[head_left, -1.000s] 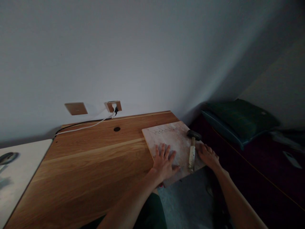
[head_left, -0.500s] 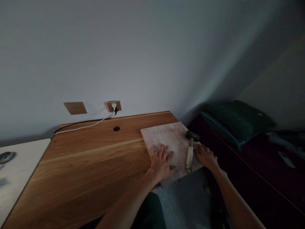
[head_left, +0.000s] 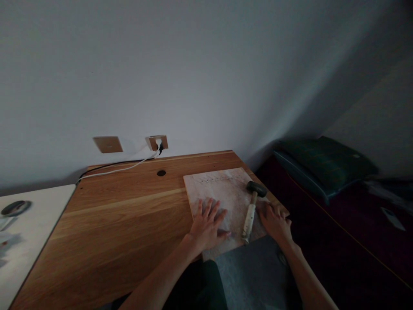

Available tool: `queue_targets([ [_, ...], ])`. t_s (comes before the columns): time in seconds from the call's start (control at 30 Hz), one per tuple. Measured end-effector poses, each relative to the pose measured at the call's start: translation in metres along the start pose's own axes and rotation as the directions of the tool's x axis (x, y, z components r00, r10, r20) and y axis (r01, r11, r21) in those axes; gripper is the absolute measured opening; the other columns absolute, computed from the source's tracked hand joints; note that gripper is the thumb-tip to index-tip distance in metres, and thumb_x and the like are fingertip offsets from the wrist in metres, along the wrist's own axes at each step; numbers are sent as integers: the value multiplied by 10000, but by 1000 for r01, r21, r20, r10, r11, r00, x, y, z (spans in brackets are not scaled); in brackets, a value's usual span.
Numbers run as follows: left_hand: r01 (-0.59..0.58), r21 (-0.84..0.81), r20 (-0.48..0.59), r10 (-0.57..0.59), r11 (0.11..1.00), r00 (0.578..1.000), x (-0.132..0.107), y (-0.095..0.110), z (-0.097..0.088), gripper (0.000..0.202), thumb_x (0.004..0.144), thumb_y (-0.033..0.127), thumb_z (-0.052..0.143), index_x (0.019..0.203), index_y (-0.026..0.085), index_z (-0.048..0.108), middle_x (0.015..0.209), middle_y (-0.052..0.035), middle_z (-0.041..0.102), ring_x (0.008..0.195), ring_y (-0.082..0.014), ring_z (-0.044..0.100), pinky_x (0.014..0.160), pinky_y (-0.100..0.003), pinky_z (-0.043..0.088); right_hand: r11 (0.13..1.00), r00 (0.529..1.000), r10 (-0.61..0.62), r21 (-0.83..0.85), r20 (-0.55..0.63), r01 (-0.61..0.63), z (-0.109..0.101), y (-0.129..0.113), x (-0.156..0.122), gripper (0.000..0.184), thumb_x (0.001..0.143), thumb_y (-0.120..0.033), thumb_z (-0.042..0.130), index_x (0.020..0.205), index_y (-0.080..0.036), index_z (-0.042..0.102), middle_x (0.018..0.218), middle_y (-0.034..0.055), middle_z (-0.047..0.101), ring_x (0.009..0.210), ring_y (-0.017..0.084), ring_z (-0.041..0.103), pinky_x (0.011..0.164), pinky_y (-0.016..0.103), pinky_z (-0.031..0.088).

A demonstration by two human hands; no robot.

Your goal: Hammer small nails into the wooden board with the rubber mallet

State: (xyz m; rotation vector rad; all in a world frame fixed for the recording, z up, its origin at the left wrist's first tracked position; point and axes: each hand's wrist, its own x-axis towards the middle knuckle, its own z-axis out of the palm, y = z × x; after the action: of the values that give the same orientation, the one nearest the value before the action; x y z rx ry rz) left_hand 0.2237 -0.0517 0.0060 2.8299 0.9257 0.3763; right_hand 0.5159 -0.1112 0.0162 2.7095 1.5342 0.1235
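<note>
A square board (head_left: 226, 193) with a pale, mottled top lies on the wooden desk near its right end, a row of small marks along its far side. On it rests a mallet (head_left: 249, 219) with a dark head and a worn white handle. My left hand (head_left: 206, 226) presses flat on the board's left part, fingers spread. At the board's right edge is my right hand (head_left: 277, 224), thumb on top and fingers bent by the edge; their tips are partly hidden. Neither hand touches the mallet.
The wooden desk (head_left: 129, 219) runs along the wall, with a cable hole (head_left: 161, 173) and cables leading to a socket (head_left: 158, 143). A white surface (head_left: 41, 228) with a dark round object adjoins on the left. A pillow (head_left: 325, 165) lies on dark red bedding at the right.
The board has slid left and slightly toward me on the desk, both hands moving with it. The mallet has travelled along on top. The view has shifted slightly.
</note>
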Motion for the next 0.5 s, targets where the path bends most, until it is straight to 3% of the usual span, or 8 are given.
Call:
queue_targets([
  [0.3, -5, 53, -14, 6, 999, 1000, -52, -22, -13, 771, 957, 762, 332, 1584, 314, 325, 1687, -87, 259, 1555, -369, 171, 1230, -669, 117, 999, 999, -44, -27, -17, 43, -8, -35, -41, 514, 1034, -437, 357, 1424, -147, 524, 1458, 196, 511, 1218, 407, 548, 911, 573, 489],
  [0.5, 5, 87, -27, -3, 996, 1000, -98, -35, -27, 723, 968, 724, 387, 1576, 335, 340, 1677, -66, 289, 1546, -366, 205, 1226, -662, 164, 988, 994, -96, 117, -57, 102, -6, -47, -70, 504, 1026, -501, 380, 1370, -191, 579, 1442, 149, 539, 1211, 381, 559, 919, 555, 496],
])
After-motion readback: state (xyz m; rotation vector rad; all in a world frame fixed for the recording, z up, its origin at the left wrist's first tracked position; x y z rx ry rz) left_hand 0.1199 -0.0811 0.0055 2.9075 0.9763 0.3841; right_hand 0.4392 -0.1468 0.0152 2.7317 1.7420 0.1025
